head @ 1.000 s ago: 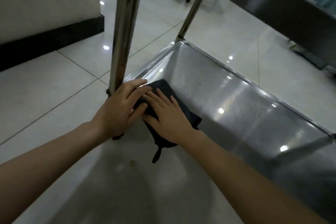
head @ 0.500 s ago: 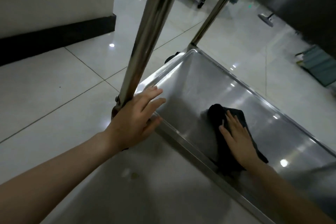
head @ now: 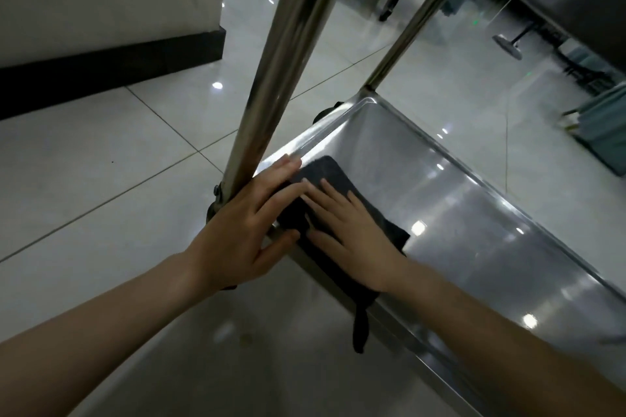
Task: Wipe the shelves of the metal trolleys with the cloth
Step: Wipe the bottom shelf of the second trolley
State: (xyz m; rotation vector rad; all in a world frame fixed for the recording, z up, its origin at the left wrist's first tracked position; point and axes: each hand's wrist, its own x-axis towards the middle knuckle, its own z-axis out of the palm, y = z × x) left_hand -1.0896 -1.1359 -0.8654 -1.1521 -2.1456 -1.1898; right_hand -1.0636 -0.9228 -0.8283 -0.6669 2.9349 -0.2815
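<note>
Dark cloth (head: 342, 186) pressed flat on steel shelf (head: 474, 213) under right hand (head: 352, 234), fingers spread wide; left hand (head: 244, 230) open against trolley post (head: 291, 54).

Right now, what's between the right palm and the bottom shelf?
Head view: only the dark cloth. The right hand presses it flat onto the shelf, in the corner beside the left hand.

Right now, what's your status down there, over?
Right hand flat on dark cloth, near corner of bottom shelf. Left hand open against trolley post. Nothing in the way.
</note>
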